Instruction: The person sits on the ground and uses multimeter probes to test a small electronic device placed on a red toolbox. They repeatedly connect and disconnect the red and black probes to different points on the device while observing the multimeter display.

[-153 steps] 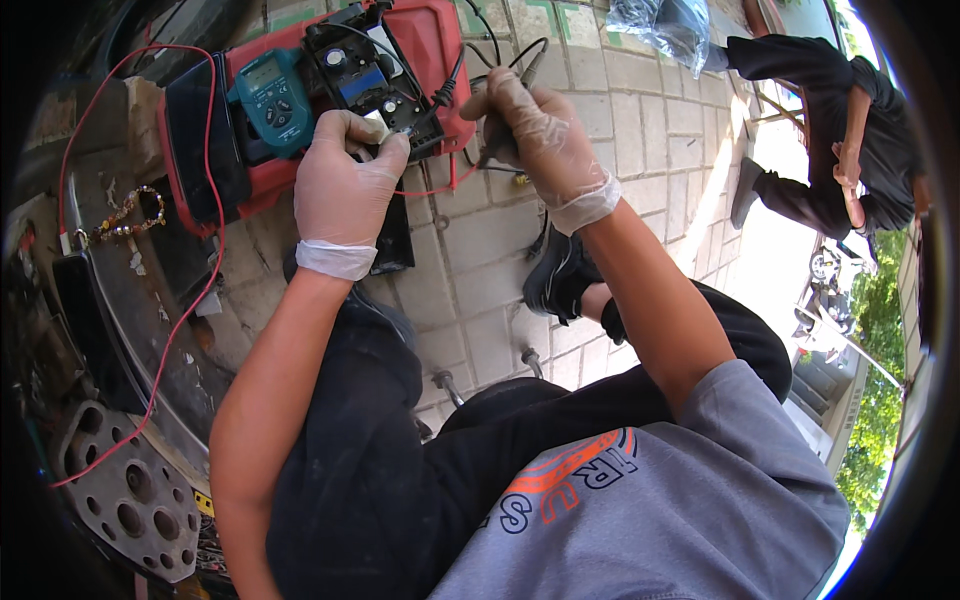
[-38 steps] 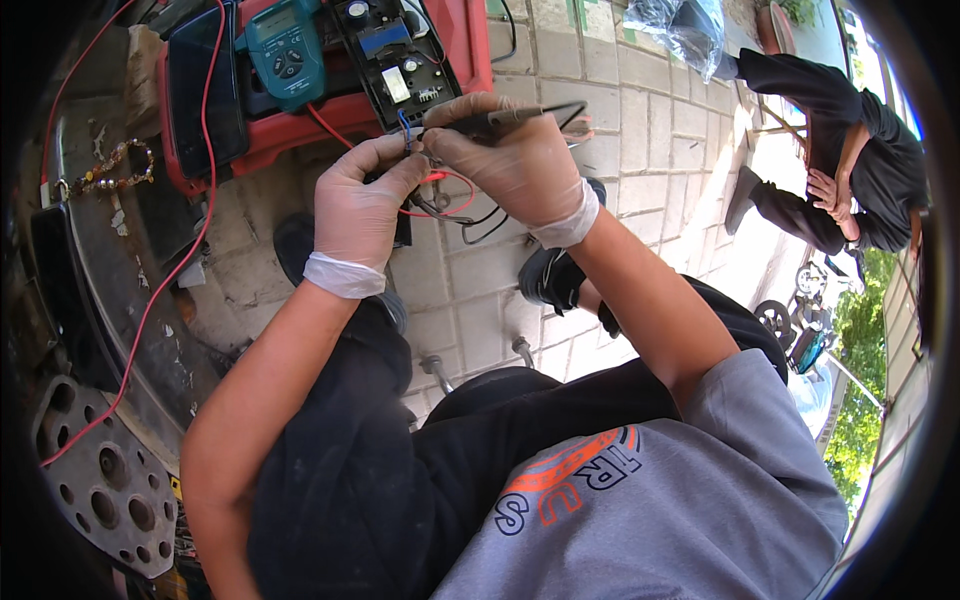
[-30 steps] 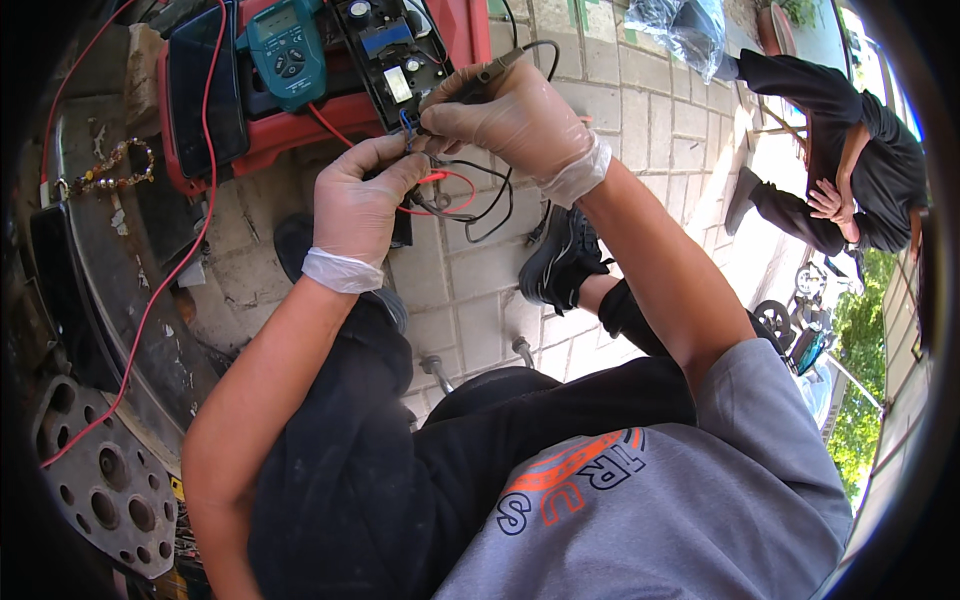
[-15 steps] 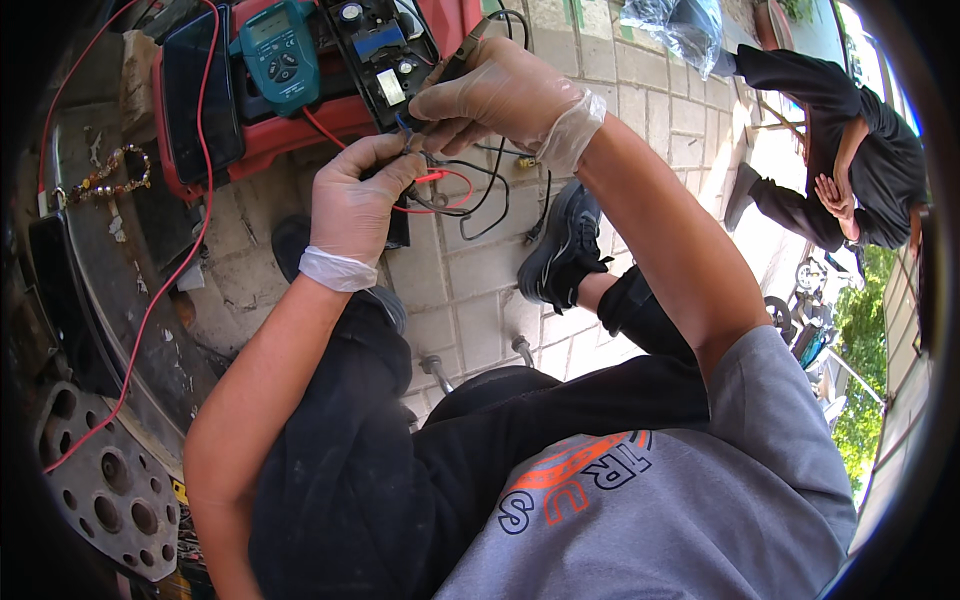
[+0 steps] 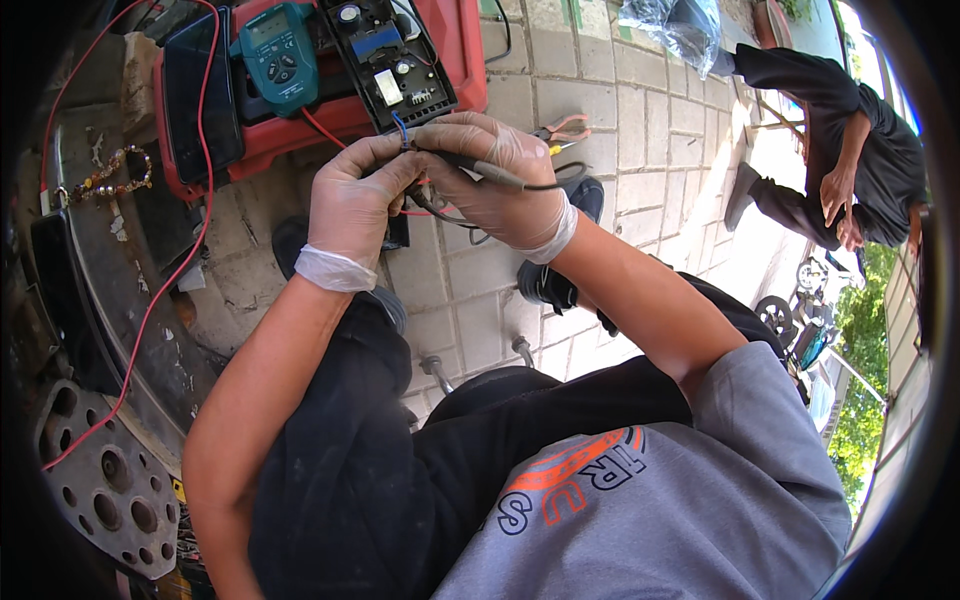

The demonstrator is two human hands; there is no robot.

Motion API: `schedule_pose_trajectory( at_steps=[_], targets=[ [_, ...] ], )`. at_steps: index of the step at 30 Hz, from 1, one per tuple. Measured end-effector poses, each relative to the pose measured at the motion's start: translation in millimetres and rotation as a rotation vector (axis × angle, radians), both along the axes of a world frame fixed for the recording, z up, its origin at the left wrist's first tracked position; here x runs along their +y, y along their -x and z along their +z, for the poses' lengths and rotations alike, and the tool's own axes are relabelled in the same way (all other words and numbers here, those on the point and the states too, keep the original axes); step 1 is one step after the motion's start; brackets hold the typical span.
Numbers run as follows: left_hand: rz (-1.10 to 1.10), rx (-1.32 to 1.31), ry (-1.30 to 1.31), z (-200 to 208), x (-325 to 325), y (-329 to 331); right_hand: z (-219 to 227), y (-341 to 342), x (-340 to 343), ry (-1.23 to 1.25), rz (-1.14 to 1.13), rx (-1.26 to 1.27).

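My left hand [image 5: 350,205], in a thin clear glove, pinches a blue wire [image 5: 400,126] that runs down from a circuit board in a black housing [image 5: 375,60]. Against its fingertips is my right hand [image 5: 500,180], gloved too. Its fingers are closed around a dark grey test probe [image 5: 492,172], which lies sideways with its cable trailing to the right. The probe's tip is hidden among the fingers. A bit of red shows below the fingertips, too small to make out. Above my left hand, a teal multimeter [image 5: 282,68] rests beside the board.
Under the meter and board is a red case [image 5: 465,75], with a black phone-like slab [image 5: 200,95] on its left. Pliers [image 5: 568,130] lie on the paving. A red lead [image 5: 165,300] crosses a metal ledge bearing a beaded bracelet [image 5: 105,180]. Another person [image 5: 850,140] is at the right.
My right hand has come down toward my left; the probe, which pointed up and away, now lies sideways. The pliers have come into sight. The other person's hands have shifted.
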State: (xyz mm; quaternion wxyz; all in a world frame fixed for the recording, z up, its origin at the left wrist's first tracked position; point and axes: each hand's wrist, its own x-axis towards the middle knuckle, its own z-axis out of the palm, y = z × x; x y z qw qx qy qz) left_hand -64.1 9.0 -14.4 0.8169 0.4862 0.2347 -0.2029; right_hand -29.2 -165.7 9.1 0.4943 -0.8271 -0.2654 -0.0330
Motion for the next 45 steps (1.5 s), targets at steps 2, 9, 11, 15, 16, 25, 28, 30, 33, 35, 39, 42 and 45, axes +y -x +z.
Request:
schedule_pose_trajectory(
  at_steps=[2,9,11,15,16,25,28,30,33,35,39,42,45],
  targets=[
    [0.014,0.01,0.026,0,-1,0,-1,3,-3,0.099,0.042,-0.05],
    [0.036,0.068,0.072,4,-2,-2,-3,8,-2,0.205,0.045,-0.183],
    [0.032,0.073,0.08,4,-2,-2,-3,9,-1,0.216,0.026,-0.188],
    [0.049,0.076,0.107,3,-3,-1,-1,13,2,0.218,-0.007,-0.156],
    [0.058,0.093,0.107,3,-3,-1,0,13,4,0.207,-0.016,-0.149],
    [-0.003,-0.021,-0.074,4,-3,-6,32,-38,1,-0.098,-0.088,0.785],
    [-0.035,-0.077,-0.132,0,-2,-6,42,-63,2,0.021,0.025,0.92],
    [-0.047,-0.094,-0.144,-3,0,-6,45,-72,5,0.075,0.005,0.969],
    [-0.061,-0.118,-0.15,-6,1,-6,46,-79,9,0.082,-0.034,1.058],
    [-0.065,-0.126,-0.156,-8,1,-6,45,-81,8,0.095,-0.063,1.125],
    [-0.057,-0.12,-0.145,-6,1,-8,38,-69,7,0.058,-0.043,0.947],
    [-0.057,-0.049,-0.125,-3,2,-8,31,-42,3,0.074,-0.01,0.714],
    [-0.046,-0.018,-0.062,-1,2,-8,19,-15,4,0.082,-0.062,0.354]
  ],
)
